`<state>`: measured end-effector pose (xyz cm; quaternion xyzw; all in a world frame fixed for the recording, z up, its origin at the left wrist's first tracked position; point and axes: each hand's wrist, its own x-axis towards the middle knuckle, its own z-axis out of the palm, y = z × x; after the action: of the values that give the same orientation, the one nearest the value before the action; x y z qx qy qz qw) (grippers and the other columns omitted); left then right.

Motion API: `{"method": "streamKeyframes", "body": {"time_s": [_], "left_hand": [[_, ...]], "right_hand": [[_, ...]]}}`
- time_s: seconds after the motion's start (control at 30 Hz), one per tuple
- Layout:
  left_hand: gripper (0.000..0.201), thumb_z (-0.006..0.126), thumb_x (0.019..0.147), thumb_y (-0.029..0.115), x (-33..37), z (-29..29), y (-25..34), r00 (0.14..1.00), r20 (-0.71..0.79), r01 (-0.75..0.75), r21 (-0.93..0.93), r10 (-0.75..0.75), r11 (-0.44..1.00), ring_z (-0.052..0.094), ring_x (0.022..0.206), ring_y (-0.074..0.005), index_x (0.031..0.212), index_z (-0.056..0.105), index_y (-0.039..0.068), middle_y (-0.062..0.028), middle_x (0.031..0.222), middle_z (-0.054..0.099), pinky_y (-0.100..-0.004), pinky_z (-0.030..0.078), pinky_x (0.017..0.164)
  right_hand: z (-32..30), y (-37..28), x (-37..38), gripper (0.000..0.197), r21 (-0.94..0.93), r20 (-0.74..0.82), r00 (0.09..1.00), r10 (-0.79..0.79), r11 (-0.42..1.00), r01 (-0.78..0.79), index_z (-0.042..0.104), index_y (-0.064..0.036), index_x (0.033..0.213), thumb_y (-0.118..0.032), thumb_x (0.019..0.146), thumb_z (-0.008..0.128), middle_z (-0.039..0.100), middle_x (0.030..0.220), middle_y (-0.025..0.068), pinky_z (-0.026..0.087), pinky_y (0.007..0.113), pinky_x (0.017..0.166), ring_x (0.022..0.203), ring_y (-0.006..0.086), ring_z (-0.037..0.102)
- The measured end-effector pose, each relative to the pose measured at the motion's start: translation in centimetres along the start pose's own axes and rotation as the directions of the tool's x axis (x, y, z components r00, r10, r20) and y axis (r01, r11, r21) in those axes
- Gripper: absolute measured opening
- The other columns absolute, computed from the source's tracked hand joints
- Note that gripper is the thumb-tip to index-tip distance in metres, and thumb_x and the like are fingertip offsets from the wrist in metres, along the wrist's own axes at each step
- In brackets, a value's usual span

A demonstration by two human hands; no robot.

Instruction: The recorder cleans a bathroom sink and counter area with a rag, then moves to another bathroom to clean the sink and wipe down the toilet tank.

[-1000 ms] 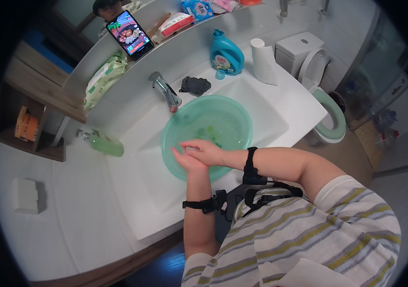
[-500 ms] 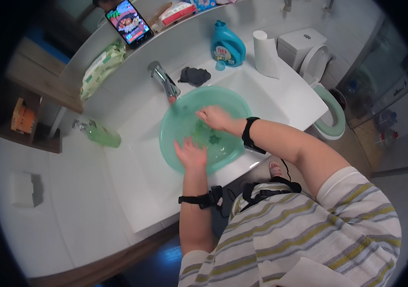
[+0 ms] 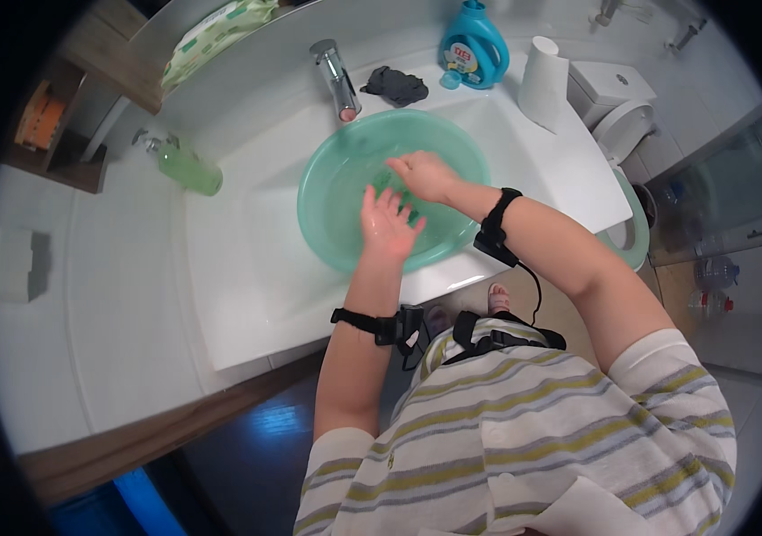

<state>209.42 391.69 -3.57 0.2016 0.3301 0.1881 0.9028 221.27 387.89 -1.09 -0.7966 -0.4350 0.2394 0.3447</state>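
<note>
A green plastic basin [image 3: 317, 225] sits in the white sink and holds clear water. Over it is my left hand [image 3: 388, 225], wet, palm up, its fingers spread and nothing in them. Just beyond and to the right, my right hand [image 3: 427, 176] is closed with the fingers curled in; whatever it may hold is hidden. The two hands are close but apart. Darker green shapes show in the basin behind my left fingers, partly covered by them. At the basin's far rim stands a chrome faucet [image 3: 336, 80].
A dark crumpled cloth [image 3: 396, 86] lies beside the faucet. Further right stand a blue detergent bottle [image 3: 474, 49], its cap [image 3: 450, 80] and a paper roll [image 3: 544, 85]. On the left are a green pump bottle [image 3: 188, 167] and a wipes pack [image 3: 216, 37]. Beyond the sink is a toilet [image 3: 624, 129].
My left hand has moved up toward my right hand, which stays closed over the basin. The view has shifted, so the phone on the ledge is out of sight.
</note>
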Motion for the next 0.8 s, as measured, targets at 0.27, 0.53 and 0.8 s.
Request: {"method": "streamKeyframes", "body": {"time_s": [0.27,0.53,0.8], "left_hand": [[0.052,0.040,0.088,0.039,0.0,-0.1,-0.3,0.976,0.217,0.035,-0.137,-0.004,0.990,0.036,0.117,-0.0263,0.126,0.031,0.004,-0.0108,0.127,0.037,-0.0466,0.026,0.099],[0.023,0.053,0.085,0.013,-1.8,-5.0,4.4,0.985,-0.034,-0.174,-0.207,0.171,0.963,0.052,0.092,-0.0240,0.104,0.049,0.000,-0.0116,0.099,0.054,-0.0339,0.048,0.079],[0.059,0.056,0.082,0.025,-9.1,-7.3,17.4,0.856,-0.362,-0.509,-0.460,0.370,0.727,0.036,0.117,-0.0382,0.125,0.022,0.003,-0.0174,0.131,0.031,-0.0522,0.030,0.100]], "right_hand": [[-0.7,-2.5,-2.2,0.054,0.456,0.412,0.905,0.108,0.835,-0.308,0.043,-0.0079,0.121,-0.049,0.086,0.038,0.054,0.112,0.0168,0.046,0.039,0.075,0.089,0.0247,0.058],[-1.1,1.2,-3.0,0.063,0.223,0.364,0.930,0.044,0.966,-0.133,0.034,-0.0087,0.132,-0.048,0.084,0.045,0.033,0.134,0.0185,0.026,0.035,0.100,0.123,0.0287,0.032],[-2.2,3.6,-3.9,0.060,0.155,0.358,0.928,0.101,0.974,-0.165,0.038,-0.0055,0.127,-0.040,0.081,0.051,0.038,0.130,0.0179,0.031,0.036,0.098,0.119,0.0295,0.038]]}}
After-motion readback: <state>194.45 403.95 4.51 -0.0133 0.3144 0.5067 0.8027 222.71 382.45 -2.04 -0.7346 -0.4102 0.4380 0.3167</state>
